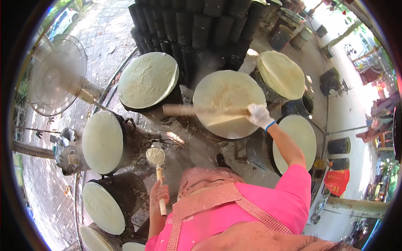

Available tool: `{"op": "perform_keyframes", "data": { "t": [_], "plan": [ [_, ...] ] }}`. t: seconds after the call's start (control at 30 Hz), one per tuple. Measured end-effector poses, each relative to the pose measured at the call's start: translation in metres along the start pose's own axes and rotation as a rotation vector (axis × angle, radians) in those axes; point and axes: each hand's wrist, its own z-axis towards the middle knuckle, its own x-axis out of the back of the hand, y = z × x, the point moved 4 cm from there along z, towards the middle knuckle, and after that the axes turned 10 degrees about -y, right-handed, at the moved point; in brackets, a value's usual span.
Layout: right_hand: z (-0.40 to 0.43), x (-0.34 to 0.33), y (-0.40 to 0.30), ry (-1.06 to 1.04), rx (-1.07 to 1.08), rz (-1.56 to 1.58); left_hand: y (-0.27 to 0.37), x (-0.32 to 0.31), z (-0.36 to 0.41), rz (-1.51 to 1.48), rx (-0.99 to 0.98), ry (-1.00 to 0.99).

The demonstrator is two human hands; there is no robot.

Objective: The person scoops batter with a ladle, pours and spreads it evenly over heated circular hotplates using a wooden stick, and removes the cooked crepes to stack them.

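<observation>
In my left hand [159, 194] is a ladle [156, 157] with a pale handle, its bowl filled with thick off-white batter. My right hand [261, 116], in a white glove with a blue cuff, grips a long flat wooden stick [204, 110], blurred by motion. The stick reaches left across a round griddle [230, 131]. A thin pale sheet [229, 88] with a browned middle covers much of that griddle; whether the wood touches it I cannot tell. Right of it, a stack of round thin flatbreads [281, 75] rests on a dark stand.
Other round griddles coated with pale batter stand around me: upper left [149, 80], left [103, 142], lower left [103, 207] and right [295, 144]. Black cylinders [201, 31] are stacked behind the middle griddle. A fan [56, 75] stands at far left, dark buckets [338, 146] along the right.
</observation>
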Motion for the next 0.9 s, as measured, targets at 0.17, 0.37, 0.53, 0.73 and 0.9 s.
{"op": "perform_keyframes", "data": {
  "t": [0.17,0.37,0.53,0.73,0.9],
  "plan": [
    [0.079,0.078,0.112,0.268,-0.199,0.450,-0.035,0.019,0.036,0.023,-0.102,-0.090],
    [0.072,0.159,0.253,0.747,-0.412,1.006,-0.091,0.034,0.072,-0.039,-0.190,-0.106],
    [-0.002,0.105,0.370,1.028,-0.688,1.205,-0.111,0.026,0.089,-0.096,-0.152,-0.124],
    [-0.093,-0.074,0.457,1.315,-1.174,1.166,-0.127,-0.002,0.124,-0.081,-0.207,-0.041],
    [-0.112,-0.089,0.449,1.407,-1.469,1.324,-0.141,-0.019,0.145,-0.001,-0.175,-0.014]
  ]
}}
